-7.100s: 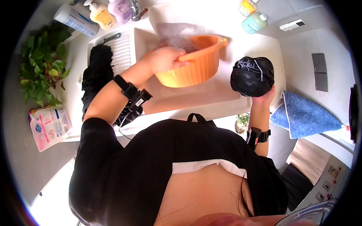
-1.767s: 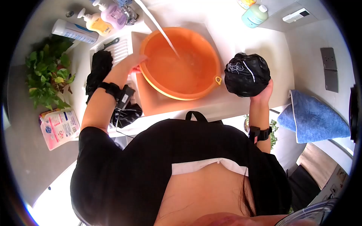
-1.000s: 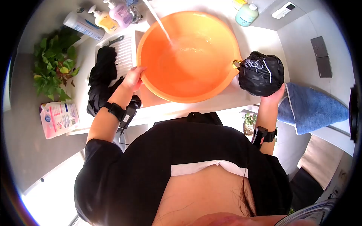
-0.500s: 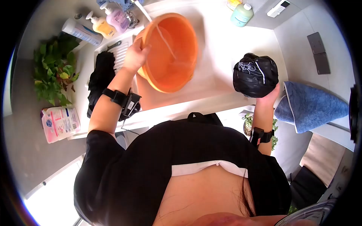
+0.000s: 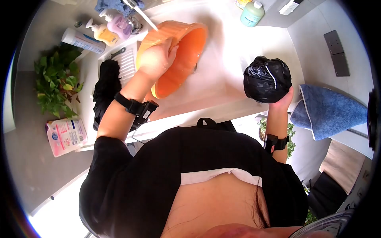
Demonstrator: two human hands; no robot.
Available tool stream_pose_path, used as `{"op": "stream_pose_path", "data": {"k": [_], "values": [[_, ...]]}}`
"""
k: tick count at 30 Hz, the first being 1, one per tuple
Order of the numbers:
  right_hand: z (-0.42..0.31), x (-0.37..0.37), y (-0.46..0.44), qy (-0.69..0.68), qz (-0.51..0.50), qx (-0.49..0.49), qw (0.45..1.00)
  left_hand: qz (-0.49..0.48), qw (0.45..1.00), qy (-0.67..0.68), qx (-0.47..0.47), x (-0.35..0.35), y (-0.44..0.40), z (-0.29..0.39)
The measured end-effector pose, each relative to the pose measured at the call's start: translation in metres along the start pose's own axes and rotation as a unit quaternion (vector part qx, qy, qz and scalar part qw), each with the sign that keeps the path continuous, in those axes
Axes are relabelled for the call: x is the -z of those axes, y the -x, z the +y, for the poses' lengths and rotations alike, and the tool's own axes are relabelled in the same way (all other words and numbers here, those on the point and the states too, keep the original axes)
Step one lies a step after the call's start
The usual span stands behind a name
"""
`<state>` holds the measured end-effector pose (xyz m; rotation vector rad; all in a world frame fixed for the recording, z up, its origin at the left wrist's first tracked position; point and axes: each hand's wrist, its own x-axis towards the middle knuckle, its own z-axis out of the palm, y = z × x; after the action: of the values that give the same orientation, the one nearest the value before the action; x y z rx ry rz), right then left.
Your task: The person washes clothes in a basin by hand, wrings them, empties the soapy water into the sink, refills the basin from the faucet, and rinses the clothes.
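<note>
An orange basin (image 5: 188,51) is tipped on its side in the white sink (image 5: 222,81), its opening turned toward the right. My left hand (image 5: 158,59) is closed on the basin's rim at the left. A thin stream of water from the faucet (image 5: 130,3) meets the basin's upper outer side. On the right, my right hand (image 5: 282,101) holds up a round, crumpled black bundle (image 5: 266,81) with white line print and a white strip; most of its fingers are hidden behind it.
Black cloth (image 5: 108,81) lies left of the sink by a ribbed washboard area (image 5: 127,63). Pump bottles (image 5: 104,33), a white can (image 5: 81,39) and a leafy plant (image 5: 55,79) stand at the left. A green bottle (image 5: 252,15) is at the back; a blue towel (image 5: 331,111) hangs right.
My left hand has tilted the basin from opening upward to lying on its side, so the water now strikes its outside. My right hand and the black bundle have barely moved.
</note>
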<state>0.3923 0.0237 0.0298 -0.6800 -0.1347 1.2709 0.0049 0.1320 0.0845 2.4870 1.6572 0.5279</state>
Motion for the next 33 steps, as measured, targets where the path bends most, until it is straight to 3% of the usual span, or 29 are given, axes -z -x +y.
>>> {"op": "stream_pose_path", "data": {"k": [8, 14, 17, 20, 21, 23, 25, 28, 33], "values": [[0.003, 0.005, -0.001, -0.034, -0.067, -0.018, 0.997, 0.081, 0.979, -0.043, -0.181, 0.012, 0.010, 0.024], [0.009, 0.007, -0.003, -0.023, -0.066, -0.022, 0.997, 0.068, 0.969, -0.073, -0.224, 0.024, 0.017, 0.034], [0.011, 0.002, -0.001, -0.031, -0.065, -0.027, 0.997, 0.105, 0.975, -0.028, -0.192, 0.021, 0.018, 0.027], [0.015, 0.004, -0.004, -0.020, -0.065, -0.028, 0.997, 0.125, 0.991, 0.014, -0.047, 0.013, 0.016, 0.011], [0.015, 0.005, -0.005, -0.021, -0.054, -0.029, 0.998, 0.084, 0.995, 0.026, 0.051, 0.010, 0.016, 0.004], [0.018, 0.005, -0.005, -0.023, -0.031, -0.032, 0.999, 0.116, 0.973, 0.176, 0.093, -0.021, 0.014, -0.033], [0.022, 0.000, -0.006, -0.004, -0.027, -0.039, 0.999, 0.139, 0.925, 0.332, 0.120, -0.048, 0.016, -0.055], [0.027, -0.002, -0.010, 0.017, -0.021, -0.045, 0.999, 0.120, 0.789, 0.527, 0.292, -0.080, 0.026, -0.071], [0.040, -0.003, -0.018, 0.018, -0.059, -0.080, 0.995, 0.144, 0.685, 0.591, 0.401, -0.114, 0.052, -0.092]]}}
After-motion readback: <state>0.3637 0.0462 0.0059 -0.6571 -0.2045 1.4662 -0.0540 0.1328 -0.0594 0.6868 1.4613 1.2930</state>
